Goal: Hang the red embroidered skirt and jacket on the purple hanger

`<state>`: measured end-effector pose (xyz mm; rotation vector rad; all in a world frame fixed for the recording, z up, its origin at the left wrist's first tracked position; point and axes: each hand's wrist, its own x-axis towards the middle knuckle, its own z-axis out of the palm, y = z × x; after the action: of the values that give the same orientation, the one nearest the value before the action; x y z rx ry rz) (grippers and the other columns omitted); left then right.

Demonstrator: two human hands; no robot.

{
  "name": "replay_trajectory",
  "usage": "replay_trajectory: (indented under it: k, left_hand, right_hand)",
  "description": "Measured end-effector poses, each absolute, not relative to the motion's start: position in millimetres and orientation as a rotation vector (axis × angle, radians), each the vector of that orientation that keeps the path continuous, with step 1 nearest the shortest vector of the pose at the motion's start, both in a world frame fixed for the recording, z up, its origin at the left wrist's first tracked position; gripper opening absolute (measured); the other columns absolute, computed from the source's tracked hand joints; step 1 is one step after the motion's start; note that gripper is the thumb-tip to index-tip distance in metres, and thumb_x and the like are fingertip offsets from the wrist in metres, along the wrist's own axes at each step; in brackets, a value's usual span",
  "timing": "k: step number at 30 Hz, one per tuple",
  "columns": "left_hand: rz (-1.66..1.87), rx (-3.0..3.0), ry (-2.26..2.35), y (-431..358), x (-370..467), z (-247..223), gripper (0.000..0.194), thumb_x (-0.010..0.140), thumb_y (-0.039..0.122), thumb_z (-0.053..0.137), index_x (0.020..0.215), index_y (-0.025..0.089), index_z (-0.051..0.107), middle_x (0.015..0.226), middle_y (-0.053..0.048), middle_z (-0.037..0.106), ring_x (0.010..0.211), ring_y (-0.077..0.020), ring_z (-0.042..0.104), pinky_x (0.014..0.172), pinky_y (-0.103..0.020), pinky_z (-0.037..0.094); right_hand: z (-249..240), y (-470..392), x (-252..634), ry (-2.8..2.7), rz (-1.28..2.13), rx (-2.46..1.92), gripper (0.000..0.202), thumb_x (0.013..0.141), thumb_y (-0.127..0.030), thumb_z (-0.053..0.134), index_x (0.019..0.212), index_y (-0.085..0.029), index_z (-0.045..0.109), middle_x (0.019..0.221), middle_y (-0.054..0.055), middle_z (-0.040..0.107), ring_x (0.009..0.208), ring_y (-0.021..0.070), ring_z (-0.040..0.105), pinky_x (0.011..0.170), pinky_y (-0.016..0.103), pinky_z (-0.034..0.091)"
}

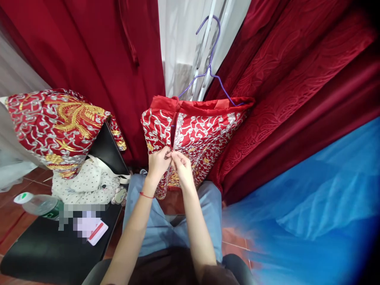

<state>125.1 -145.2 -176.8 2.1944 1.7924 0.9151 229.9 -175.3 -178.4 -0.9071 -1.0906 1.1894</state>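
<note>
The red skirt (208, 126) hung from a thin purple hanger (219, 31), right in front of the person, above the gap between their knees. It had silver swirls and gold bits all over, and a plain red band at the top. The left hand (159, 161) pinched the skirt at the edge of a long slit in it. The right hand (182, 166) pinched the skirt too, and its fingertips touched the left ones. Both grips were closed on it, but the tiny bit between the fingers was too small to tell. A red string (146, 195) went around the left wrist.

On the left, another red cloth (67, 126) with a gold animal on it lay over the back of a black chair (44, 249). A white bag (80, 186) with dots, a clear bottle (41, 205) with a green label, and a card (97, 233) with a red stripe lay on the seat. Dark red curtains (89, 43) hung behind, and bright blue cloth (326, 190) spread out on the right
</note>
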Motion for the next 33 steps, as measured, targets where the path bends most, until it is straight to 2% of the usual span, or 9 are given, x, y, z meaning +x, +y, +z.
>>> replay_trajectory:
  k: [4,10,15,20,23,28,33]
  left_hand:
    - [1.014,2.169,1.686,-147.7,124.3,-181.7,0.015,0.091,0.024,0.055,0.076,0.024,0.053,0.076,0.000,0.070,0.072,-0.0173,0.065,0.065,-0.025,0.036]
    - [1.192,2.125,1.635,-141.5,121.7,-196.3,0.014,0.087,0.021,0.058,0.073,0.021,0.056,0.062,0.001,0.062,0.058,-0.0133,0.057,0.060,-0.023,0.033]
    - [1.321,2.109,1.588,-134.3,127.2,-205.6,0.011,0.090,0.025,0.055,0.088,0.019,0.065,0.070,-0.004,0.068,0.061,-0.0155,0.062,0.061,-0.023,0.037]
    - [1.368,2.098,1.587,-127.3,131.2,-199.5,0.021,0.092,0.031,0.055,0.073,0.020,0.055,0.062,0.001,0.060,0.053,-0.0113,0.054,0.058,-0.021,0.033]
    - [1.301,2.039,1.633,-128.8,130.3,-205.6,0.018,0.089,0.027,0.058,0.072,0.021,0.052,0.061,0.002,0.059,0.051,-0.0107,0.053,0.056,-0.020,0.032]
    - [1.309,1.997,1.655,-141.3,133.7,-219.2,0.017,0.092,0.028,0.054,0.077,0.021,0.054,0.063,0.001,0.062,0.054,-0.0117,0.057,0.057,-0.021,0.032]
    - [1.422,2.118,1.842,-140.3,139.2,-198.2,0.025,0.088,0.030,0.062,0.067,0.020,0.054,0.061,0.001,0.062,0.055,-0.0124,0.056,0.056,-0.024,0.028]
  right_hand:
    - [-183.9,-180.4,223.3,-1.000,1.146,-0.879,0.031,0.087,-0.049,0.060,0.080,-0.020,0.065,0.049,-0.009,0.033,0.047,0.0079,0.025,0.050,0.025,0.020]
    - [-177.8,-176.2,217.2,-0.971,1.152,-0.871,0.032,0.083,-0.049,0.065,0.077,-0.017,0.066,0.048,-0.009,0.034,0.047,0.0064,0.025,0.050,0.024,0.020]
    - [-134.0,-151.4,218.9,-0.943,1.213,-0.787,0.028,0.081,-0.045,0.066,0.076,-0.017,0.068,0.046,-0.010,0.030,0.044,0.0053,0.021,0.045,0.023,0.016]
    - [-86.0,-118.7,225.2,-1.077,1.143,-0.685,0.028,0.085,-0.046,0.067,0.078,-0.019,0.067,0.048,-0.010,0.033,0.043,0.0044,0.022,0.044,0.022,0.019]
    - [-93.2,-117.5,225.0,-1.101,1.155,-0.729,0.031,0.086,-0.050,0.065,0.082,-0.019,0.067,0.045,-0.011,0.034,0.040,0.0047,0.022,0.042,0.022,0.018]
    - [-121.5,-126.9,223.9,-1.065,1.161,-0.740,0.031,0.088,-0.051,0.062,0.085,-0.020,0.067,0.044,-0.011,0.034,0.039,0.0055,0.024,0.042,0.023,0.019]
    - [-115.3,-129.6,226.5,-1.095,1.113,-0.756,0.028,0.089,-0.047,0.060,0.082,-0.020,0.066,0.045,-0.011,0.035,0.040,0.0057,0.025,0.043,0.023,0.019]
